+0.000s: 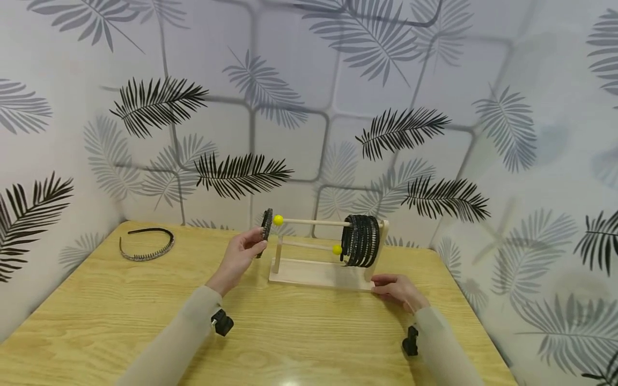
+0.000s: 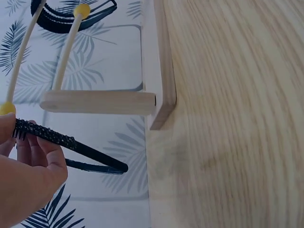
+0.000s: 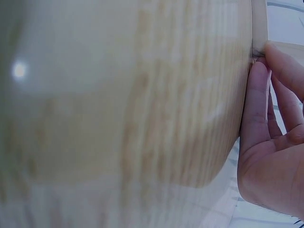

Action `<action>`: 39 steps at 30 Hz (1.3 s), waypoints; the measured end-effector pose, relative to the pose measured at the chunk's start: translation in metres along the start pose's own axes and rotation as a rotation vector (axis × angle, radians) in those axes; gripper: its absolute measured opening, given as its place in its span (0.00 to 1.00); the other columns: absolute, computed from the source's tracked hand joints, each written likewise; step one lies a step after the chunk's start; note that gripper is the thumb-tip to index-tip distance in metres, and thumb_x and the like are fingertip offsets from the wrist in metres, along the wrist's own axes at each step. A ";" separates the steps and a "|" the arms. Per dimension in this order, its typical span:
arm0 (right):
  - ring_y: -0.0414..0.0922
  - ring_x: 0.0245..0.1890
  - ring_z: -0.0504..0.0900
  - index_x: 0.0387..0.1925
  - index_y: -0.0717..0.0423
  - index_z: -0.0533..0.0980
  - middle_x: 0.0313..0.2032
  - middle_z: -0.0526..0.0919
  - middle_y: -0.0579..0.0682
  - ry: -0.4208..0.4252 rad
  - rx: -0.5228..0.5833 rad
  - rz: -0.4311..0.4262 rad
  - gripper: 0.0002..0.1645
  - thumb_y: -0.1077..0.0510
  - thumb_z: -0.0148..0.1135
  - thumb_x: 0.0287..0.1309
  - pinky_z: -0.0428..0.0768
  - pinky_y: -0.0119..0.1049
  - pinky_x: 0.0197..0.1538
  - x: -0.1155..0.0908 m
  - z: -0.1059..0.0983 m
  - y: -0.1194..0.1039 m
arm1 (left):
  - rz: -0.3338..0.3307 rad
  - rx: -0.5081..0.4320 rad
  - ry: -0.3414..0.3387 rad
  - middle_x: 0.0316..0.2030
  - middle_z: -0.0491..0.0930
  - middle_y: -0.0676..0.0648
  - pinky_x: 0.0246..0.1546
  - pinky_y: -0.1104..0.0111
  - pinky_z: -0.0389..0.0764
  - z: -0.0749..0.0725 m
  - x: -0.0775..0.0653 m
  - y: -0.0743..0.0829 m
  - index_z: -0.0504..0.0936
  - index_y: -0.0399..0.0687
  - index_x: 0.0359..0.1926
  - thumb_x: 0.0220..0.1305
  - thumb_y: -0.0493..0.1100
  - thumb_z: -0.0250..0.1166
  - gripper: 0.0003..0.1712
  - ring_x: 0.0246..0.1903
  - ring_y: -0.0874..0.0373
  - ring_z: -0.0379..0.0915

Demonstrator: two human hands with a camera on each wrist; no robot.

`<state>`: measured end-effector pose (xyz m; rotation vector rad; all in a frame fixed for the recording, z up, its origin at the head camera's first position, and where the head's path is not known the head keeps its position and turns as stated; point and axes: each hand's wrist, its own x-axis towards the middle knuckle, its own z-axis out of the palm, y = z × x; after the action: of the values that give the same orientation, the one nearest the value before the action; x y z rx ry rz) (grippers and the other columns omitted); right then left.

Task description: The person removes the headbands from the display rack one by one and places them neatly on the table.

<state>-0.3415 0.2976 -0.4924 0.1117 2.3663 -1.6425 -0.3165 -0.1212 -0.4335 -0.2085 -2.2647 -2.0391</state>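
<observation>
My left hand (image 1: 240,256) pinches a black toothed headband (image 1: 266,225) just left of the yellow ball at the end of the stand's upper rod. In the left wrist view the headband (image 2: 61,139) has a rough, beaded surface, and its far tips point away from the fingers. The wooden stand (image 1: 314,274) has two rods with yellow ends. Several black headbands (image 1: 362,241) hang bunched at its right end. My right hand (image 1: 399,290) grips the right front corner of the base between thumb and fingers; the right wrist view shows this hand (image 3: 275,137) low against the tabletop.
Another headband (image 1: 147,256), toothed and greyish black, lies on the table's far left. The wood-grain table (image 1: 299,338) meets a leaf-patterned wall (image 1: 309,134) behind the stand.
</observation>
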 end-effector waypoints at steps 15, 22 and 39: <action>0.36 0.39 0.84 0.60 0.67 0.74 0.51 0.84 0.56 0.011 -0.008 0.014 0.28 0.66 0.68 0.57 0.84 0.32 0.45 -0.001 0.000 0.001 | 0.046 0.238 0.045 0.52 0.79 0.36 0.53 0.56 0.76 -0.014 0.008 -0.025 0.76 0.37 0.62 0.68 0.34 0.61 0.21 0.51 0.47 0.74; 0.37 0.39 0.85 0.60 0.67 0.74 0.51 0.84 0.56 0.018 0.001 0.018 0.28 0.66 0.67 0.57 0.84 0.33 0.45 0.000 -0.001 -0.001 | 0.067 0.318 0.046 0.52 0.79 0.37 0.51 0.54 0.76 -0.025 0.011 -0.032 0.76 0.38 0.63 0.69 0.35 0.60 0.22 0.50 0.46 0.74; 0.36 0.39 0.84 0.59 0.67 0.75 0.51 0.85 0.56 0.020 -0.027 -0.001 0.27 0.65 0.68 0.57 0.84 0.32 0.44 0.002 -0.002 0.001 | 0.091 0.447 -0.009 0.46 0.80 0.35 0.44 0.60 0.77 -0.060 0.015 -0.051 0.75 0.33 0.61 0.68 0.30 0.59 0.21 0.45 0.47 0.75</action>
<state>-0.3437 0.2995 -0.4936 0.1226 2.4021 -1.6165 -0.3413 -0.1850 -0.4752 -0.2783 -2.5847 -1.4417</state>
